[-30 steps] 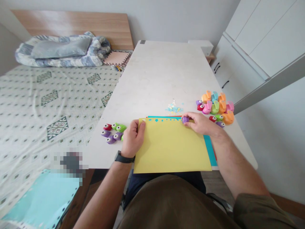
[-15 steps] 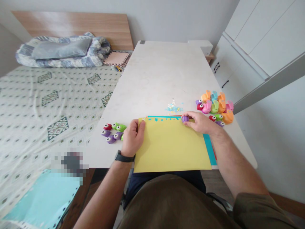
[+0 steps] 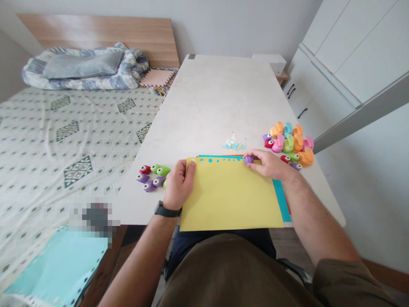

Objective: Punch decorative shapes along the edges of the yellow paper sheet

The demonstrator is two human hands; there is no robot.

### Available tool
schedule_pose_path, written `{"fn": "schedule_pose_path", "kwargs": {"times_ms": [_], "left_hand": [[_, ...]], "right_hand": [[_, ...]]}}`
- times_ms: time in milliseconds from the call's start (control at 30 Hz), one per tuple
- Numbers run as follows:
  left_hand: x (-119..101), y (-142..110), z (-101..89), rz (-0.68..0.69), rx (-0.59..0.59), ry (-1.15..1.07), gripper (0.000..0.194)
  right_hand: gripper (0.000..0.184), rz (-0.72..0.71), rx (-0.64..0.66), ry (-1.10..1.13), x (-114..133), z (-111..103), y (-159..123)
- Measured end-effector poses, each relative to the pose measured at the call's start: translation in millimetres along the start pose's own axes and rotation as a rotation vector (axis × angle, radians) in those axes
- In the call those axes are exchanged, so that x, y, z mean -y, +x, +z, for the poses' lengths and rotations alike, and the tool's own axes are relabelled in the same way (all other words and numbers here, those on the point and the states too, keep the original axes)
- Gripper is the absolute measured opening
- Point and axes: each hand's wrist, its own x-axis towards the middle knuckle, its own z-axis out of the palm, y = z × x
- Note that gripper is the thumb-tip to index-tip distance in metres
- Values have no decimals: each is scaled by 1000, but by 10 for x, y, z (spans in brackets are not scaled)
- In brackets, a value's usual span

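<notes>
My right hand point(image 3: 268, 165) is shut on a small purple craft punch point(image 3: 248, 160), which sits on the top edge of a yellow card sheet point(image 3: 230, 196). My left hand point(image 3: 179, 184) grips the sheet's left edge near its top corner. A row of small star-shaped cutouts point(image 3: 217, 160) runs along that top edge, with teal showing through. Beneath the yellow sheet, a teal paper sheet point(image 3: 281, 200) sticks out at the top and right. A sliver of red shows under it at the right.
Bright craft punches point(image 3: 287, 143) are clustered at the right of the white table point(image 3: 207, 102), with more point(image 3: 151, 177) at the left. Paper confetti point(image 3: 234, 145) lies just beyond the sheets. A bed point(image 3: 73, 140) adjoins the table's left side; white cabinets point(image 3: 338, 55) stand at the right.
</notes>
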Motion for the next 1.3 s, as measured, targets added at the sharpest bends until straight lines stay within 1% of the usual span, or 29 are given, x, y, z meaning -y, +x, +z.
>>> {"fn": "schedule_pose_path", "kwargs": {"times_ms": [300, 400, 700, 900, 1133, 1300], "left_hand": [[0, -1, -2, -1, 17, -3, 28], [-1, 0, -2, 1, 13, -5, 28], [1, -1, -4, -5, 12, -2, 28], [8, -2, 5, -6, 10, -15, 28], [-19, -2, -10, 9, 1, 20, 27], [-19, -2, -7, 4, 4, -4, 26]], "right_hand": [[26, -16, 28, -25, 32, 6, 6], [25, -4, 13, -46, 28, 21, 6], [25, 23, -29, -8, -13, 37, 2], [31, 33, -28, -20, -11, 50, 0], [29, -20, -26, -67, 10, 41, 5], [32, -43, -35, -89, 39, 38, 6]]}}
